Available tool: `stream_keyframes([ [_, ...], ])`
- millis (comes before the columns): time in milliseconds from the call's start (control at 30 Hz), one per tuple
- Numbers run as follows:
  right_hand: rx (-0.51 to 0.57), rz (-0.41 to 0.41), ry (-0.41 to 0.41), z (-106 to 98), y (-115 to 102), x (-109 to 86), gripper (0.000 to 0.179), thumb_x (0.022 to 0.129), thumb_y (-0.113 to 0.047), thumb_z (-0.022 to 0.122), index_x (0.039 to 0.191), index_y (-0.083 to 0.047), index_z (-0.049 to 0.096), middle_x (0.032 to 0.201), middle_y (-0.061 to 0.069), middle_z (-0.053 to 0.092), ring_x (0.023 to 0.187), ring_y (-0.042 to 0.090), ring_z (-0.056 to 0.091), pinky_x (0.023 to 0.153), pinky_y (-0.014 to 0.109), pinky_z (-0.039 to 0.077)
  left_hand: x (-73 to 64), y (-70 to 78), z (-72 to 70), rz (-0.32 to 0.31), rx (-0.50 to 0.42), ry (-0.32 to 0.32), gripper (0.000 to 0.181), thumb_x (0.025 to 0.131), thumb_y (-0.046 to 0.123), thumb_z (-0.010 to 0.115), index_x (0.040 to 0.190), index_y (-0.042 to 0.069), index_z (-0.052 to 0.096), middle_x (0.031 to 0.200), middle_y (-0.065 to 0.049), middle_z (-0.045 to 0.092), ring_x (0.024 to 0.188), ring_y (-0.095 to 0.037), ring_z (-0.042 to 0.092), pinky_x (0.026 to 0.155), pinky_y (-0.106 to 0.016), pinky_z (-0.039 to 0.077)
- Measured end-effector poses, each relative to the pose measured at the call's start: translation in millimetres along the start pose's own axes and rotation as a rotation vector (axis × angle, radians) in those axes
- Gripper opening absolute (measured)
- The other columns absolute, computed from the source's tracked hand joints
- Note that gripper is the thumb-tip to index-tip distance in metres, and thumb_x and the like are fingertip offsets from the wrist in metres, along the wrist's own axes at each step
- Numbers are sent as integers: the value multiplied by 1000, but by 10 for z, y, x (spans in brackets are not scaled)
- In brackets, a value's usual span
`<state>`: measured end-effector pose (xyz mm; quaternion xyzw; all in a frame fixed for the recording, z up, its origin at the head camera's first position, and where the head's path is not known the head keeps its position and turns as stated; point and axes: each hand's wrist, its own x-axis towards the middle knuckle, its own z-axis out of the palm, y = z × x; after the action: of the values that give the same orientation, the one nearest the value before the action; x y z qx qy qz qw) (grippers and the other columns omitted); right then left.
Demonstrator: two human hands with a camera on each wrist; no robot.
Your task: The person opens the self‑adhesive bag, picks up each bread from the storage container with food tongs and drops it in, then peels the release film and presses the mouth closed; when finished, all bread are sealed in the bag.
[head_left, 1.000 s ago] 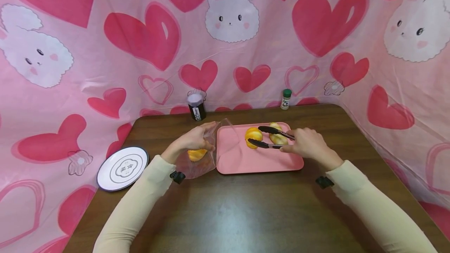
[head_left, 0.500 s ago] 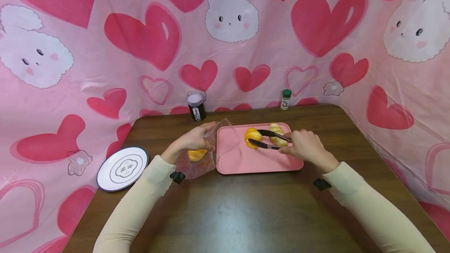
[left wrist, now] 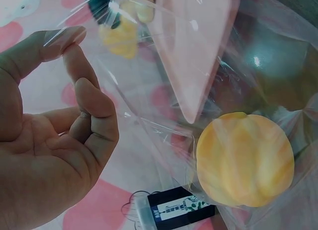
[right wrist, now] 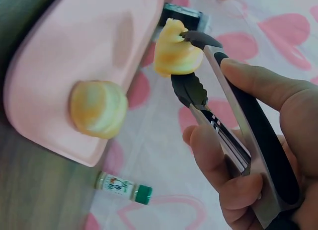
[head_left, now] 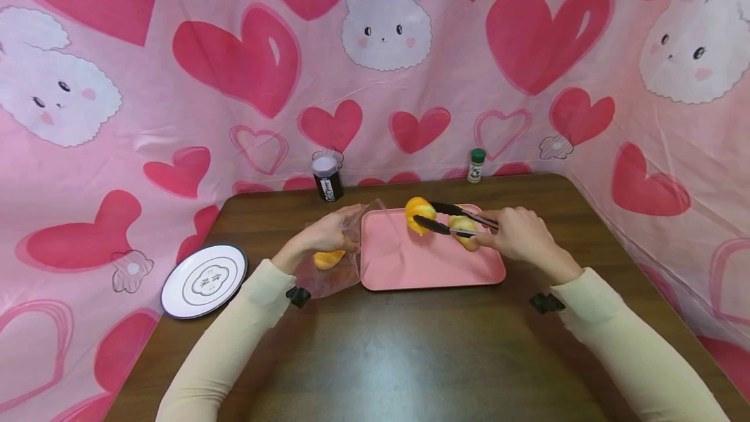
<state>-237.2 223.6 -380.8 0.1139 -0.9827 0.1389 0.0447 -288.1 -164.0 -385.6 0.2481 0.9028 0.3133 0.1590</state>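
Nearest you, a dark brown wood-grain table (head_left: 375,350) shines under a soft glare, your cream sleeves (head_left: 234,344) reaching over it. At left lies a round white plate (head_left: 181,298) with a dark rim and printed centre. Your left hand (head_left: 325,233) pinches a clear plastic bag (head_left: 319,287) between thumb and forefinger; a golden ridged bun (left wrist: 244,160) sits inside. Your right hand (head_left: 518,233) grips black-and-silver tongs (right wrist: 268,135), whose tips clasp an orange-yellow bun (head_left: 418,212) raised above a pink rectangular tray (head_left: 410,272). A pale yellow bun (right wrist: 99,108) rests on it. Beyond stand a black jar with a whitish lid (head_left: 328,186) and a small green-capped shaker (head_left: 476,167), before pink fabric (head_left: 375,93) printed with hearts and white rabbits.
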Motion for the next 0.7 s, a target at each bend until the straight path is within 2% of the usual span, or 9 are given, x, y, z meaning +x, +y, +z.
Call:
stream_keyframes([
  [200, 37, -42, 41, -135, -60, -49, 66, 81, -50, 78, 132, -12, 66, 99, 19, 75, 90, 33, 66, 72, 49, 50, 21, -12, 13, 3, 1, 18, 91, 78, 8, 76, 156, 3, 30, 165, -15, 26, 148, -32, 34, 117, -50, 37],
  [333, 53, -83, 77, -195, -120, -71, 63, 79, -49, 80, 131, -15, 68, 98, 17, 75, 86, 31, 66, 69, 45, 49, 29, -9, 12, -12, -13, 17, 91, 79, 8, 76, 157, 4, 29, 165, -13, 25, 149, -32, 32, 118, -51, 35],
  [367, 57, -93, 84, -207, -137, -72, 62, 78, -49, 81, 130, -17, 68, 93, 15, 75, 83, 29, 65, 66, 42, 47, 29, -7, 9, -18, -19, 14, 91, 79, 9, 76, 157, 5, 28, 165, -13, 25, 149, -32, 32, 118, -51, 35],
  [433, 59, -115, 94, -223, -178, -74, 61, 78, -48, 82, 130, -19, 69, 77, 7, 70, 74, 24, 59, 61, 36, 42, 30, -9, 7, -26, -26, 9, 92, 80, 9, 76, 157, 6, 27, 166, -12, 24, 150, -32, 32, 117, -52, 36],
  [500, 64, -134, 100, -233, -223, -74, 61, 76, -46, 83, 129, -20, 69, 62, 0, 57, 66, 20, 51, 57, 32, 35, 28, -14, 6, -30, -32, 5, 92, 80, 9, 75, 158, 7, 27, 166, -11, 23, 150, -32, 31, 117, -52, 36],
  [567, 65, -151, 109, -236, -271, -74, 61, 75, -46, 84, 129, -21, 69, 56, -4, 43, 61, 17, 43, 55, 30, 30, 28, -23, 8, -28, -31, 3, 92, 80, 9, 75, 158, 7, 27, 166, -11, 23, 151, -32, 30, 118, -53, 34],
  [633, 63, -169, 113, -239, -315, -73, 61, 75, -45, 84, 129, -21, 69, 56, -6, 42, 60, 16, 42, 54, 29, 31, 26, -27, 10, -24, -28, 3, 92, 80, 9, 76, 158, 7, 27, 166, -11, 23, 151, -32, 29, 119, -53, 33],
  [700, 63, -184, 117, -244, -358, -71, 59, 75, -45, 84, 128, -22, 70, 56, -7, 47, 59, 15, 43, 56, 29, 33, 26, -24, 11, -23, -29, 6, 93, 79, 9, 76, 158, 7, 27, 166, -12, 24, 151, -32, 29, 119, -52, 32],
])
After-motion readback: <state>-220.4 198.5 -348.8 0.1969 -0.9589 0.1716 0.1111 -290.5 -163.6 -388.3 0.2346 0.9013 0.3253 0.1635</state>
